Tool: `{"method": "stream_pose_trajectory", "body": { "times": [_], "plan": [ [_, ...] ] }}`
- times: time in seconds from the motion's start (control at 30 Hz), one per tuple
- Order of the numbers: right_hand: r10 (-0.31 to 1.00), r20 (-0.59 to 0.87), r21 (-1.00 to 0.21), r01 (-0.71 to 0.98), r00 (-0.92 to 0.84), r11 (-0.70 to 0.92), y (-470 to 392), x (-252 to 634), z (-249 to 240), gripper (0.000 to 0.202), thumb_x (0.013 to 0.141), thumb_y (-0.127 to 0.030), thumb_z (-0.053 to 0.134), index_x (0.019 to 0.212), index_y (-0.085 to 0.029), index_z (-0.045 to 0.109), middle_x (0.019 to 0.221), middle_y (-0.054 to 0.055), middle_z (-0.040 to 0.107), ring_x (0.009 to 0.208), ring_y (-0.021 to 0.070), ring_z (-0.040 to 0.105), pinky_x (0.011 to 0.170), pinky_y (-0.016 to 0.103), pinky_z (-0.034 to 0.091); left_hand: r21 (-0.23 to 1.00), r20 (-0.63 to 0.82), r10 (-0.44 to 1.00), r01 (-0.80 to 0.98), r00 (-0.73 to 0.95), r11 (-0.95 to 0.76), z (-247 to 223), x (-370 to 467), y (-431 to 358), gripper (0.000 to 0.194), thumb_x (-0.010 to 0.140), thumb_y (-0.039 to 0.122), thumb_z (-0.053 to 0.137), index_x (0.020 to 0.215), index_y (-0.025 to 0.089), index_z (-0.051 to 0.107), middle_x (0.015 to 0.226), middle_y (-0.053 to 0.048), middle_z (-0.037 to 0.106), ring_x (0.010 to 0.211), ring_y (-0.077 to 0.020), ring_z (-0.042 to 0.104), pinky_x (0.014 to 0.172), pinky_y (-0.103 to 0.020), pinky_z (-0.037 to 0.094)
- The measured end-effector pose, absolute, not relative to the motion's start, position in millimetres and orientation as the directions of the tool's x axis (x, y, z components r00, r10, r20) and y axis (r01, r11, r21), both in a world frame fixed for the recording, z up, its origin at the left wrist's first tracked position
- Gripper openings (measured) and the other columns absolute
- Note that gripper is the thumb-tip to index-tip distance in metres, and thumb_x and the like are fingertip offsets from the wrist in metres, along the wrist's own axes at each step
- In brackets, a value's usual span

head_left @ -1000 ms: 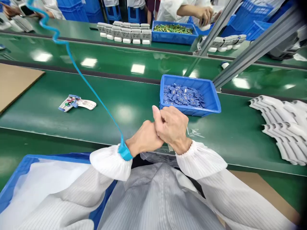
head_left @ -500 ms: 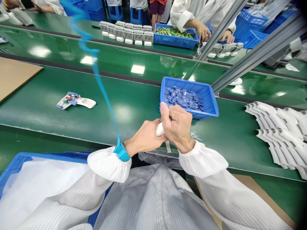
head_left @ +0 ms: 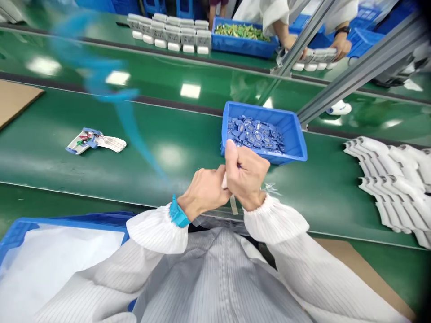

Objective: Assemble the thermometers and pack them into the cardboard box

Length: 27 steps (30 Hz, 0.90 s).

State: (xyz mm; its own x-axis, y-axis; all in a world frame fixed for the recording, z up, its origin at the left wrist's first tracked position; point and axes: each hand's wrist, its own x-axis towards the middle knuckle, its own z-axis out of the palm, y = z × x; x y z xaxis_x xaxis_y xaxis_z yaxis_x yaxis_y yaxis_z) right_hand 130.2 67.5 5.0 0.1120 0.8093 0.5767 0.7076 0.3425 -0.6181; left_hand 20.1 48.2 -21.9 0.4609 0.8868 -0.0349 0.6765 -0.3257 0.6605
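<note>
We had open room on the desk (head_left: 188,139) between the device (head_left: 93,141) and the bin (head_left: 295,130), though the cord (head_left: 131,128), blurred, hung across it, slanting down toward our left hand (head_left: 208,190). Just beyond our right hand (head_left: 248,175), the bin's near wall stood in the way; its top was open from above. The post (head_left: 357,76) blocked passage past the bin's far right corner. Between bin and shells (head_left: 397,190) we found a free lane.

A single head-worn camera looks forward and down — left hand (head_left: 209,187) and right hand (head_left: 251,172) near, at mid-frame — across the green table (head_left: 191,143).
</note>
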Motion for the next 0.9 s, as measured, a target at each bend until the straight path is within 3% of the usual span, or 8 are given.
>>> {"method": "stream_pose_trajectory", "body": {
  "times": [0.13, 0.23, 0.3, 0.4, 0.57, 0.7, 0.8, 0.9],
  "plan": [
    [0.961, 0.221, -0.838, 0.537, 0.167, 0.099, 59.1, 151.4, 17.2, 0.062, 0.102, -0.054, 0.039, 0.055, -0.019, 0.06, 0.054, 0.0, 0.06, 0.052, 0.0114, 0.057, 0.057, 0.026, 0.041, 0.791, -0.106, 0.913, 0.589, 0.395, -0.163, -11.2, 12.6, 44.8, 0.034, 0.083, 0.049, 0.067, 0.088, 0.017, 0.063, 0.077, -0.004, 0.071, 0.062, -0.0188, 0.062, 0.055, -0.028, 0.039],
    [0.999, 0.044, -0.807, 0.589, -0.007, 0.04, 54.5, 179.7, 23.7, 0.056, 0.103, -0.056, 0.034, 0.083, -0.021, 0.074, 0.083, 0.003, 0.075, 0.081, 0.0177, 0.07, 0.074, 0.028, 0.048, 0.875, -0.189, 0.908, 0.484, 0.374, -0.017, -8.8, 2.4, 41.5, 0.037, 0.08, 0.051, 0.072, 0.091, 0.016, 0.065, 0.075, -0.002, 0.068, 0.06, -0.0155, 0.058, 0.053, -0.027, 0.039],
    [0.977, -0.097, -0.738, 0.673, -0.188, 0.056, 50.6, 199.2, 26.4, 0.042, 0.1, -0.054, 0.044, 0.107, -0.025, 0.073, 0.105, 0.003, 0.076, 0.094, 0.0203, 0.069, 0.079, 0.03, 0.05, 0.938, -0.212, 0.893, 0.34, 0.397, 0.071, -11.5, -9.5, 40.6, 0.042, 0.083, 0.052, 0.07, 0.105, 0.017, 0.065, 0.078, -0.001, 0.068, 0.062, -0.0143, 0.058, 0.055, -0.026, 0.042],
    [0.906, -0.247, -0.698, 0.712, -0.344, 0.08, 40.6, 217.6, 28.0, 0.038, 0.088, -0.045, 0.067, 0.122, -0.028, 0.067, 0.114, 0.001, 0.074, 0.089, 0.0194, 0.068, 0.071, 0.03, 0.052, 0.972, -0.175, 0.905, 0.217, 0.388, 0.095, -17.5, -29.1, 40.7, 0.049, 0.083, 0.051, 0.073, 0.118, 0.018, 0.063, 0.093, -0.002, 0.069, 0.076, -0.0155, 0.062, 0.066, -0.026, 0.048],
    [0.918, -0.227, -0.741, 0.669, -0.325, 0.054, 29.6, 214.5, 30.3, 0.025, 0.088, -0.035, 0.068, 0.111, -0.026, 0.071, 0.104, 0.001, 0.075, 0.08, 0.0169, 0.066, 0.066, 0.029, 0.051, 0.896, -0.041, 0.952, 0.433, 0.304, -0.1, -12.7, -35.1, 41.2, 0.038, 0.076, 0.035, 0.081, 0.108, 0.021, 0.065, 0.103, -0.001, 0.07, 0.089, -0.0171, 0.064, 0.079, -0.027, 0.047],
    [0.921, -0.145, -0.731, 0.666, -0.363, 0.147, 55.3, 221.8, 34.3, 0.024, 0.092, -0.039, 0.063, 0.109, -0.025, 0.074, 0.103, 0.003, 0.076, 0.084, 0.0182, 0.068, 0.07, 0.03, 0.051, 0.632, 0.063, 0.914, 0.693, 0.401, -0.348, 1.1, -28.8, 44.1, 0.026, 0.083, 0.036, 0.074, 0.102, 0.021, 0.065, 0.099, -0.001, 0.07, 0.086, -0.0191, 0.062, 0.073, -0.03, 0.043],
    [0.977, 0.031, -0.593, 0.782, -0.212, 0.189, 97.4, 232.6, 31.6, 0.021, 0.095, -0.031, 0.06, 0.103, -0.02, 0.076, 0.102, 0.004, 0.077, 0.085, 0.0179, 0.069, 0.081, 0.031, 0.051, 0.439, 0.051, 0.896, 0.795, 0.442, -0.417, 8.1, -31.9, 50.9, 0.024, 0.091, 0.035, 0.063, 0.11, 0.02, 0.064, 0.105, -0.005, 0.069, 0.092, -0.0241, 0.062, 0.074, -0.033, 0.042],
    [0.98, 0.027, -0.349, 0.917, -0.196, 0.192, 144.8, 231.1, 22.7, 0.022, 0.095, -0.019, 0.058, 0.107, -0.016, 0.076, 0.111, 0.008, 0.075, 0.1, 0.0195, 0.068, 0.094, 0.03, 0.048, 0.489, 0.013, 0.94, 0.818, 0.34, -0.303, 9.4, -39.5, 60.4, 0.029, 0.093, 0.037, 0.059, 0.114, 0.017, 0.065, 0.105, -0.008, 0.067, 0.094, -0.0257, 0.062, 0.076, -0.034, 0.042]
  ]
}}
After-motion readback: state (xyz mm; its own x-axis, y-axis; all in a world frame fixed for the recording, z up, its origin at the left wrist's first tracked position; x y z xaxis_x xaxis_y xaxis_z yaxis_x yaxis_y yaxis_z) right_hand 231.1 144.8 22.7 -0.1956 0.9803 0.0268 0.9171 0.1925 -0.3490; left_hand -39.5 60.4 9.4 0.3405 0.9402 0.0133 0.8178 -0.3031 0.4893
